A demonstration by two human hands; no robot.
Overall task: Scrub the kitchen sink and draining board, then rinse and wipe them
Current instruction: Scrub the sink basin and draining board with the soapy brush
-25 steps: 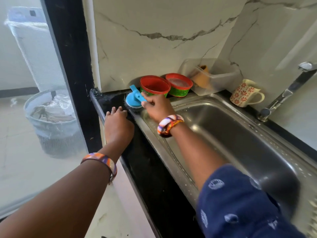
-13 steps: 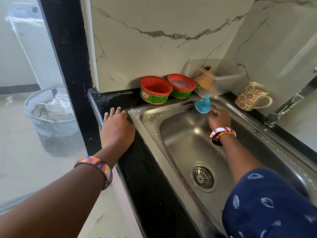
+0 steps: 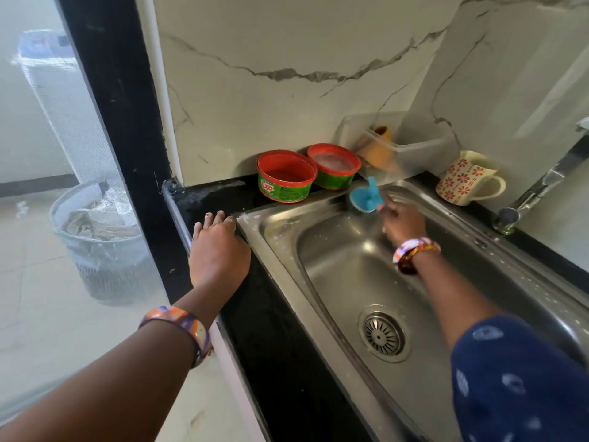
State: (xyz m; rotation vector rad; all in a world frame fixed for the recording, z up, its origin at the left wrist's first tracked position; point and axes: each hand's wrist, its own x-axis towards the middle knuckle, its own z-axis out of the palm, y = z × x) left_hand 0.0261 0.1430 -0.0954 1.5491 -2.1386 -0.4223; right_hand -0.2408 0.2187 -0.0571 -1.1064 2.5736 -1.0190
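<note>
A stainless steel sink (image 3: 274,237) is set in a black counter, with a round drain strainer (image 3: 384,334) in its basin. My right hand (image 3: 403,223) grips the handle of a blue scrub brush (image 3: 363,199), whose head presses against the sink's far rim. The hand is motion-blurred. My left hand (image 3: 218,250) rests flat on the black counter at the sink's left corner, fingers straight. White soap specks dot the sink rim.
Two red-and-green soap tubs (image 3: 287,177) (image 3: 334,167) stand behind the sink. A clear plastic container (image 3: 411,145) and a floral mug (image 3: 468,178) sit at the back right, beside the tap (image 3: 538,186). A mesh bin (image 3: 102,237) stands beyond the glass on the left.
My right hand carried the blue brush from the sink's near-left corner along the far rim to the right, then back slightly left. My left hand stayed on the counter.
</note>
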